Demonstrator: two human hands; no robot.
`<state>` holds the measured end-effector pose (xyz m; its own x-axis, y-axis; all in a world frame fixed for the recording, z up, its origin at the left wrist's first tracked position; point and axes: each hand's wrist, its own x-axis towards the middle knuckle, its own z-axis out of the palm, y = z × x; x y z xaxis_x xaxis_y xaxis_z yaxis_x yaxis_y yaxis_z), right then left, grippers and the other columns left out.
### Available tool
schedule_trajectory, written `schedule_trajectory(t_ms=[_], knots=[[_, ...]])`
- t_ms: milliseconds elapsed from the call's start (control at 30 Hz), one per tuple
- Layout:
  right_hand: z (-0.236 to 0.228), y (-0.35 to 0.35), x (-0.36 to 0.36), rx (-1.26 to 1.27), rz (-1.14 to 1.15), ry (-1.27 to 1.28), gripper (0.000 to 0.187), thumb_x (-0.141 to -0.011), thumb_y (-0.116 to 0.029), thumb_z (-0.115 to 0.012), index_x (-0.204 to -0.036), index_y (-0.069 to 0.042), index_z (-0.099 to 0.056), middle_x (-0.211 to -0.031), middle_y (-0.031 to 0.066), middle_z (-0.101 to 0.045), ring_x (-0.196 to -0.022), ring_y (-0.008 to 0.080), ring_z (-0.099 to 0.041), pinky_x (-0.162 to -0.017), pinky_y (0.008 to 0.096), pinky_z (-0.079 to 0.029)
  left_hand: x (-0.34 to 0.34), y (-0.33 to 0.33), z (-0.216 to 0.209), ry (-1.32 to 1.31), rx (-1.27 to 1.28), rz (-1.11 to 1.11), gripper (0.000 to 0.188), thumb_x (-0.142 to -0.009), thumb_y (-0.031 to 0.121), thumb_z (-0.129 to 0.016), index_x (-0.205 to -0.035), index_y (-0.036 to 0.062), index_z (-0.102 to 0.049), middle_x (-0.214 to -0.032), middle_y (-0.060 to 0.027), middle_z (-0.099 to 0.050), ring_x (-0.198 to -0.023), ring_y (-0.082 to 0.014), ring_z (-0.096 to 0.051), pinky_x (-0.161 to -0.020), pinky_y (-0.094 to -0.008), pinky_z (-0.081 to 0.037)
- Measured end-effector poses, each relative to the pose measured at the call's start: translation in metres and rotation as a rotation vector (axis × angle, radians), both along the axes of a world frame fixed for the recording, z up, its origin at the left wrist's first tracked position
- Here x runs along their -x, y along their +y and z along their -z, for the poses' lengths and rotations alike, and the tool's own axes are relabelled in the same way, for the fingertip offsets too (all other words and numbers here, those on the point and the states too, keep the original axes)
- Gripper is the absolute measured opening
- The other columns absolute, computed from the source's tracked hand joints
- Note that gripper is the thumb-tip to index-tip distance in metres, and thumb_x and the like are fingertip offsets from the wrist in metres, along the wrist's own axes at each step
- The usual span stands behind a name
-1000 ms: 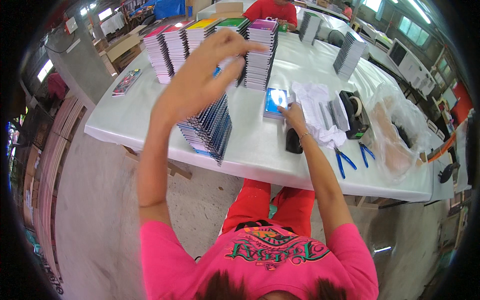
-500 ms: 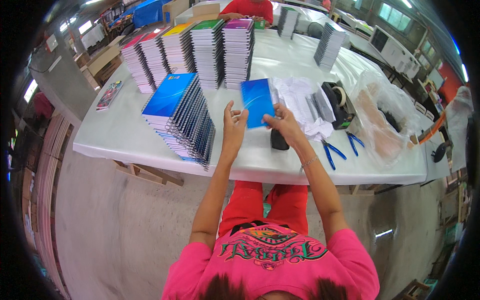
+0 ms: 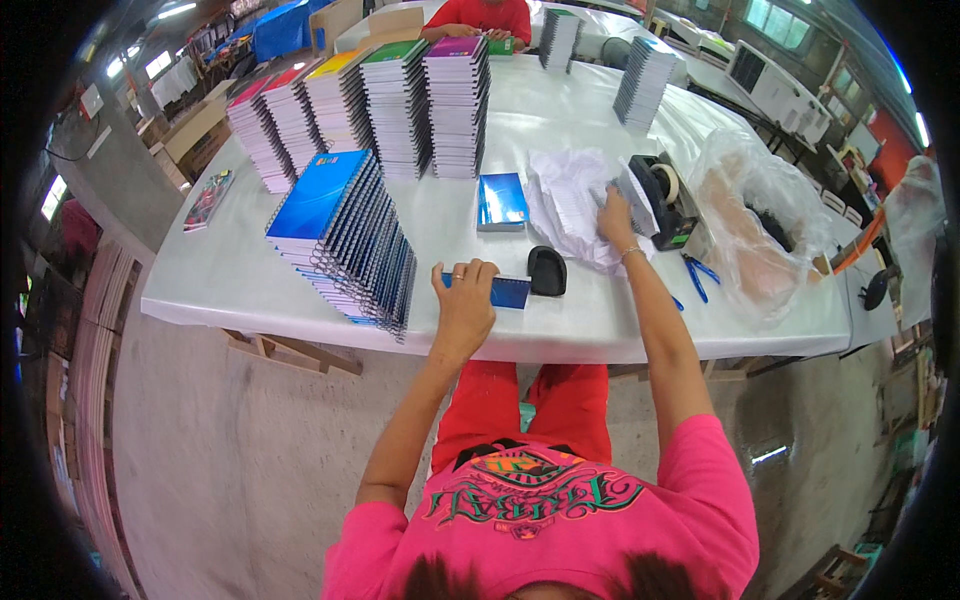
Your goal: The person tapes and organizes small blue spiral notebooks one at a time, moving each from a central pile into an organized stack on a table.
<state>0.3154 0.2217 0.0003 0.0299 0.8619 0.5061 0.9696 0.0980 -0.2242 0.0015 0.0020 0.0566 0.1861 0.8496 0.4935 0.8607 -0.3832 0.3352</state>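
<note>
- Half a second ago both hands were at a blue booklet (image 3: 511, 292) in mid-air; now it is down near the front edge of the white counter (image 3: 235, 275), tipped so that it shows as a narrow strip.
- The left hand (image 3: 466, 304) alone has it, grip closed over its upper edge, fingers on the far side.
- The right hand (image 3: 616, 218) has let go and gone across to the spiral coils (image 3: 599, 194) on the crumpled paper (image 3: 562, 188). Its fingertips are down among them; whether that grip has closed on a coil, I cannot tell.
- In effect, the work is now split: one hand steadies the booklet, the other is at the wire. No coil can be made out on the held booklet.
- The low blue booklet pile (image 3: 501, 203) lies beyond it, its top cover glossy and catching the light.
- To the left, the blue notebook stack (image 3: 322, 195) has smooth covers, with wire loops forming a ridged, slanting side.
- The counter's covering is shiny and slightly rippled; the paper is matt and creased.
- Just beside the held booklet sits a black scoop-shaped holder (image 3: 547, 271), hollow and rounded.
</note>
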Motion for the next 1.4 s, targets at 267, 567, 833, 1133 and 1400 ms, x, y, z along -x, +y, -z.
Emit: schedule_trajectory(t_ms=[267,567,833,1133,1400], knots=[[-0.099,-0.089,0.064,-0.027,-0.593,0.338,0.037,-0.086,-0.004,-0.058,-0.123,-0.005,-0.061,-0.084,0.0167,-0.054,-0.077,0.0316,-0.053,-0.079,0.0398,-0.044,-0.018,-0.011,0.007,-0.074,-0.060,-0.105,0.047,-0.081,0.046,-0.069,-0.106,0.0083,-0.058,-0.109,-0.0078,-0.052,-0.116,-0.0285,-0.045,-0.107,-0.0731,-0.008],[-0.089,-0.193,0.077,0.445,-0.741,0.650,0.026,-0.092,-0.011,-0.060,-0.118,-0.006,-0.063,-0.080,0.0116,-0.059,-0.071,0.0162,-0.056,-0.065,0.0313,-0.045,-0.039,0.002,0.019,-0.124,-0.124,-0.196,0.055,-0.071,0.052,-0.076,-0.100,0.0094,-0.059,-0.109,-0.0086,-0.049,-0.114,-0.0302,-0.043,-0.102,-0.0732,-0.018],[-0.078,-0.197,0.086,0.500,-0.713,0.647,0.018,-0.095,-0.012,-0.058,-0.109,-0.002,-0.056,-0.084,0.0058,-0.061,-0.075,0.0124,-0.056,-0.070,0.0274,-0.044,-0.038,0.002,0.015,-0.125,-0.113,-0.205,0.044,-0.070,0.045,-0.076,-0.095,0.0126,-0.060,-0.103,-0.0048,-0.052,-0.110,-0.0285,-0.046,-0.099,-0.0710,-0.024],[-0.073,-0.199,0.093,0.299,-0.750,0.592,0.013,-0.092,-0.008,-0.059,-0.103,-0.002,-0.062,-0.088,0.0124,-0.066,-0.074,0.0219,-0.061,-0.067,0.0315,-0.046,-0.037,0.002,0.014,-0.161,-0.133,-0.175,0.037,-0.070,0.043,-0.077,-0.087,0.0142,-0.063,-0.093,-0.0005,-0.055,-0.105,-0.0262,-0.048,-0.098,-0.0725,-0.021],[-0.071,-0.203,0.089,0.389,-0.751,0.636,0.013,-0.094,-0.008,-0.057,-0.101,0.000,-0.063,-0.090,0.0134,-0.067,-0.075,0.0185,-0.060,-0.067,0.0311,-0.046,-0.036,0.002,0.010,-0.141,-0.076,-0.138,0.035,-0.070,0.041,-0.077,-0.086,0.0138,-0.063,-0.095,-0.0007,-0.056,-0.107,-0.0275,-0.048,-0.096,-0.0751,-0.023]])
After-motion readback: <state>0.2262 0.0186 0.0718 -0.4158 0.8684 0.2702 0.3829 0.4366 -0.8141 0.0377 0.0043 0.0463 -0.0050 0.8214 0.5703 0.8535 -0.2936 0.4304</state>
